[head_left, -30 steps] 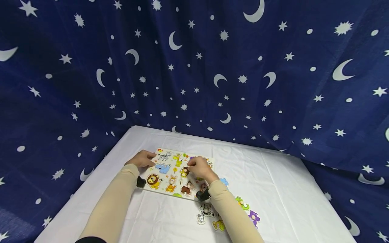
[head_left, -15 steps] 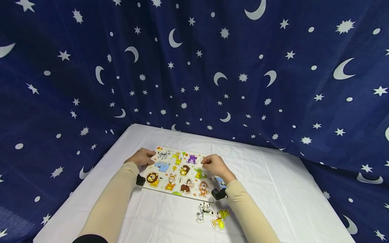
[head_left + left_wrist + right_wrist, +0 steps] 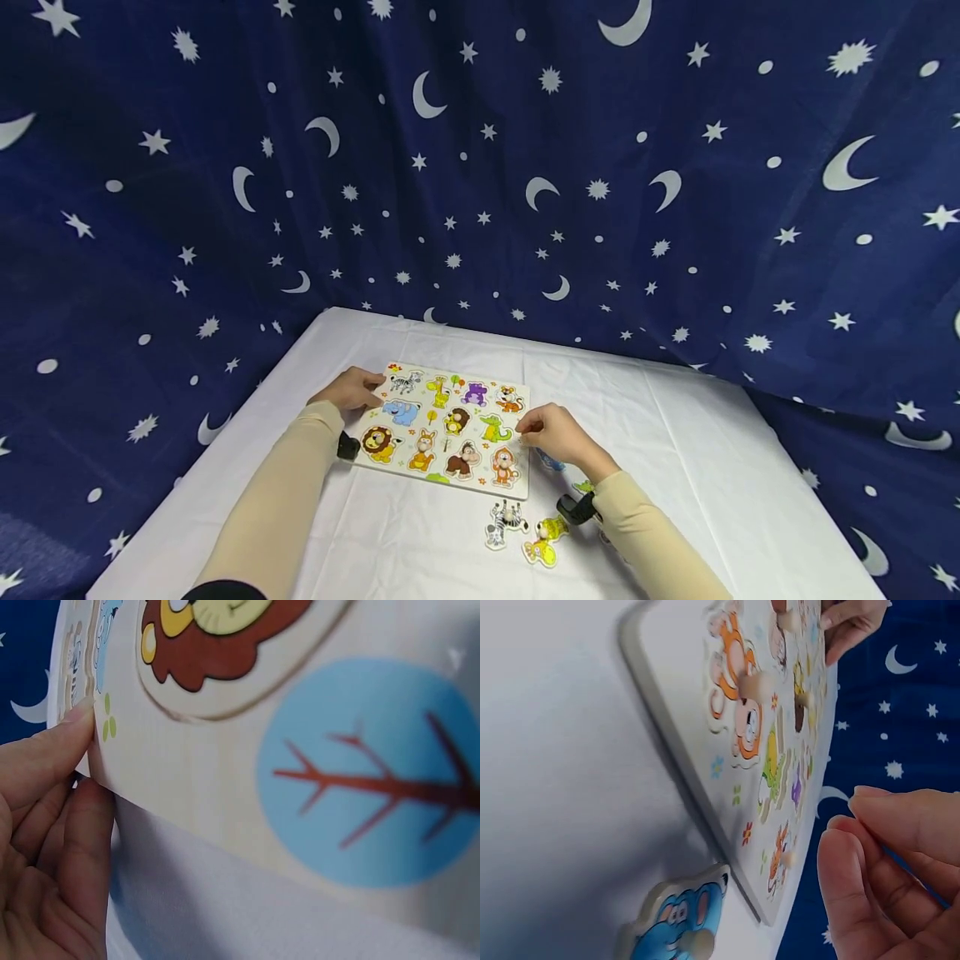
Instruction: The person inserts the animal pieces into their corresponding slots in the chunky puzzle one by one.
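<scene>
Animal puzzle board (image 3: 523, 460) lies right of our left hand (image 3: 349, 390), whose fingers pinch its edge, probably to steady it; our right hand (image 3: 553, 432) holds nothing, fingers narrow over the opposite edge, near a blue animal piece (image 3: 682, 915).

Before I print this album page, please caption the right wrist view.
A right hand beside an animal puzzle board, a blue knobbed piece lying near the board's edge.
</scene>
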